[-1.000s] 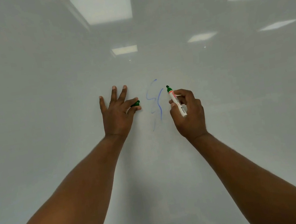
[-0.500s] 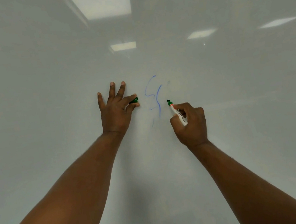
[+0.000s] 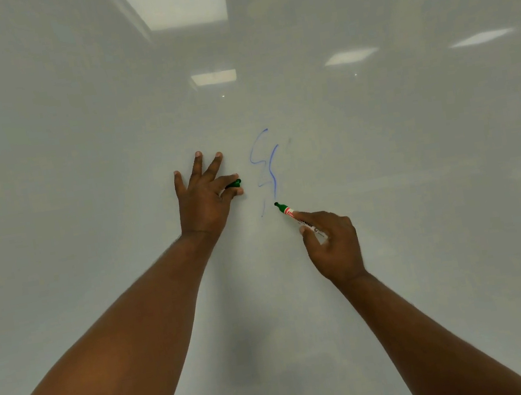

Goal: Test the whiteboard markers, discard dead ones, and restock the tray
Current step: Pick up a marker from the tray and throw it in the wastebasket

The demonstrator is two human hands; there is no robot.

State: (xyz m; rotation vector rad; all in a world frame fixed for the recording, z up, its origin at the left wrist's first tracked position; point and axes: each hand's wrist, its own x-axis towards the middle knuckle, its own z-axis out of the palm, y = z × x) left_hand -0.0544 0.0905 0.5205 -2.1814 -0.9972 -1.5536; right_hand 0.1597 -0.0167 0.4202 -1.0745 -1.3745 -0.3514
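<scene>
A: Marker position?
B: Green marker [image 3: 299,220], uncapped, pinched in the right hand [image 3: 333,244] between thumb and fingers. Tip points up-left, just beside the lower end of the blue scribble [image 3: 268,169] on the whiteboard [image 3: 418,173].
A: Tip touching the surface?
B: Cannot tell.
A: Left hand?
B: Left hand [image 3: 202,199] pinches the green cap [image 3: 234,183] between thumb and forefinger. The other three fingers are spread straight, left of the scribble.

An office: a glossy whiteboard [image 3: 77,157] reflects recessed ceiling light panels [image 3: 175,0].
</scene>
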